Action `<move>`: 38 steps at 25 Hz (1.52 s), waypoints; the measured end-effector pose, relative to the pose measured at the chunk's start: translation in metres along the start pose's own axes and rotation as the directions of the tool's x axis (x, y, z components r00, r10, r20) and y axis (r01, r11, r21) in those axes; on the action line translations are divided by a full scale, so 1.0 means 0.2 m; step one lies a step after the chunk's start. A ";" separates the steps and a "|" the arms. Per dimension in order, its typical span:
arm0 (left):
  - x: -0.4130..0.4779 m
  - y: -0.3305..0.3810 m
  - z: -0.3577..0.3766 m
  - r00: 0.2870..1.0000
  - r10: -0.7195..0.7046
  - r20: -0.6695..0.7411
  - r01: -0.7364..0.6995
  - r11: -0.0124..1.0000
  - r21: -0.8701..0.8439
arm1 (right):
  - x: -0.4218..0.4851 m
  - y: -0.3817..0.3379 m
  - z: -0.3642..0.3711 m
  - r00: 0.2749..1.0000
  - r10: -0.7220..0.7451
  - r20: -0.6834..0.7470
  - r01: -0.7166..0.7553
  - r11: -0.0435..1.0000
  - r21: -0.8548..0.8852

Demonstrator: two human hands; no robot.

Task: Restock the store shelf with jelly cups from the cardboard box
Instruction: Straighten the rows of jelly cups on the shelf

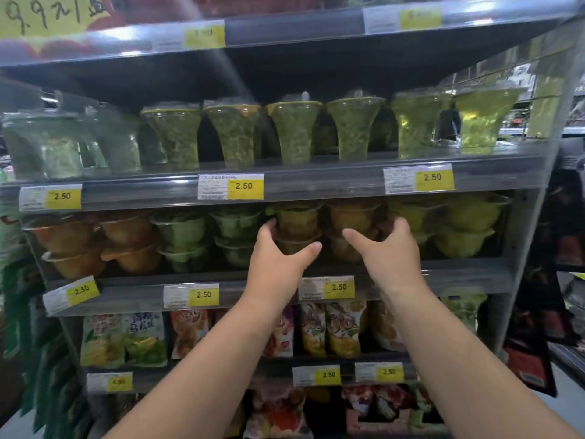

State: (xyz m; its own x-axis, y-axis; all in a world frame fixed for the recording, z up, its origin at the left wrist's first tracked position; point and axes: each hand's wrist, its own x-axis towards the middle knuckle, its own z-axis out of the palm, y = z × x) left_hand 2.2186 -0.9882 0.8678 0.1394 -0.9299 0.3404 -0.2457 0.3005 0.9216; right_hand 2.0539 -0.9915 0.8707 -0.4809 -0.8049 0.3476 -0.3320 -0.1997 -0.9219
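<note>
- The left hand (278, 258) is seen clasped round a brown stack (297, 228) of two jelly cups, with the fingers on its left side and the thumb under its front.
- The right hand (391, 251) is seen round the adjoining amber stack (349, 217), with the thumb laid across the front and the fingers curled at its right side.
- Both stacks are placed at the front edge of the shelf (133, 296), right of its middle and just beside each other.
- On the same shelf, orange cups (126, 245) are noted toward the left end, green cups (182, 237) next to them, and yellow cups (468, 228) at the right end, all stacked two high.
- Price tags (338, 287) marked 2.50 are fixed along the shelf's front edge.
- Tall green cups (294, 133) are ranged along the shelf above, and snack bags (345, 327) are stood on the one below.
- The left margin is blurred, so detail there cannot be told.
</note>
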 end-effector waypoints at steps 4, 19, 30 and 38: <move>0.11 0.01 0.09 0.994 -0.051 -0.096 0.056 0.997 0.047 | 0.09 0.00 0.01 0.998 0.047 0.046 -0.048 0.999 0.010; 0.19 -0.05 0.14 0.984 0.056 -0.167 -0.020 0.977 0.211 | 0.19 0.04 0.08 0.996 -0.019 0.085 0.017 1.000 0.022; -0.20 -0.09 0.19 0.949 0.126 -0.289 -0.100 0.990 0.102 | 0.05 0.10 -0.13 0.991 -0.116 0.062 0.116 0.993 0.007; -0.25 0.10 0.64 0.973 0.074 0.221 -0.047 0.991 -0.124 | 0.14 0.27 -0.54 0.987 -0.051 -0.153 0.061 0.996 0.063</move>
State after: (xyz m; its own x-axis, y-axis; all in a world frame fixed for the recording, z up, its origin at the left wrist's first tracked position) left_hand 2.0831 -0.9620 0.8454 -0.0942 -0.9289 0.3581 -0.1308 0.3681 0.9205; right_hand 1.9349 -0.9642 0.8498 -0.5816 -0.6990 0.4161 -0.3090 -0.2833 -0.9079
